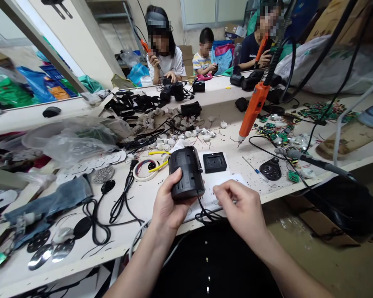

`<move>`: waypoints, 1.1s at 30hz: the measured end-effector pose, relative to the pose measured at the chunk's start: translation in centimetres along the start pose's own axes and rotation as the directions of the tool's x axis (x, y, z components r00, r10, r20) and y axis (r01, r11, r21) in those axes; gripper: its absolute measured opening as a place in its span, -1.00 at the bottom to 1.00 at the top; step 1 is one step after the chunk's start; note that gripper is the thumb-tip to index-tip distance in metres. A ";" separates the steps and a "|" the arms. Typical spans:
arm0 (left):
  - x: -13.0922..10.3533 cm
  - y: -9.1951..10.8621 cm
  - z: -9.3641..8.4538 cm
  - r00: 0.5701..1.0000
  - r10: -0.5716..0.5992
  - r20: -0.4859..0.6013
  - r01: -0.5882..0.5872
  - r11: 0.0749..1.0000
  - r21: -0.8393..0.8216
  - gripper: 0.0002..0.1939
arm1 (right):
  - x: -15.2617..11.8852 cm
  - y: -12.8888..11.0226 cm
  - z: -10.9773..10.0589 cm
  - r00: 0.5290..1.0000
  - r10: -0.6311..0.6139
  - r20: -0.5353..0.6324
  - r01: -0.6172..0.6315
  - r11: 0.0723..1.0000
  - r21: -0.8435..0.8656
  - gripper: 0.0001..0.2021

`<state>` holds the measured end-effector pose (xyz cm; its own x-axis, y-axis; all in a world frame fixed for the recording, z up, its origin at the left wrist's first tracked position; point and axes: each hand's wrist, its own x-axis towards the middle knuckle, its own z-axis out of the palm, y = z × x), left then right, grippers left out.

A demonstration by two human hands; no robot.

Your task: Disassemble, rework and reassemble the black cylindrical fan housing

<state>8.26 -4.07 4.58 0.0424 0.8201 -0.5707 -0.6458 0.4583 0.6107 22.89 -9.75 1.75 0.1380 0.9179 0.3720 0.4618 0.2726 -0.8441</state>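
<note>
My left hand (170, 203) is wrapped round a black cylindrical plastic housing (186, 171), tilted above the front of the bench. A black cord (205, 211) hangs from its lower end. Just right of it, my right hand (240, 203) is closed in a pinch, apart from the housing; anything between its fingertips is too small or hidden to make out. Behind the hands lies a black square block with a recess (215, 162) on white paper. An orange electric screwdriver (254, 109) hangs tip down above the bench, beyond my right hand.
Left of the housing are a roll of tape (145, 171), yellow-handled pliers (158, 154) and coiled power cords (124, 192). A soldering iron (313, 159) and green circuit boards (294, 176) are at right. Small white parts (186, 134) spread mid-bench. Several people sit across the bench.
</note>
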 end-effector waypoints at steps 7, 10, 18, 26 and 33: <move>-0.4 -0.4 -0.5 0.997 -0.071 0.036 0.072 0.997 -0.036 -0.83 | 2.2 0.2 0.4 0.945 0.260 0.199 -0.312 0.900 0.304 -0.30; 0.0 -0.6 -0.6 0.998 -0.039 0.040 0.041 0.997 -0.070 -0.80 | 2.2 -1.2 1.4 0.919 0.321 0.230 -0.375 0.890 0.258 -0.16; 0.2 -0.9 -0.4 0.998 0.054 0.036 -0.050 0.993 -0.107 -0.87 | 1.8 -1.0 3.5 0.936 0.305 0.173 -0.348 0.868 0.354 -0.68; 0.7 1.0 0.6 0.989 -0.147 0.017 0.148 0.973 -0.179 -0.72 | 1.2 0.7 3.0 0.932 0.314 0.182 -0.363 0.816 0.451 -0.56; 1.3 2.0 0.2 0.953 -0.278 0.117 0.295 0.939 -0.178 -0.51 | -4.9 0.0 1.5 0.839 0.235 0.492 -0.402 0.876 0.267 -0.75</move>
<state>7.16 -2.02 5.21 0.3093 0.6949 -0.6493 -0.7296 0.6113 0.3066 20.88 -13.81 -0.61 -0.2065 0.9755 -0.0763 0.1150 -0.0532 -0.9919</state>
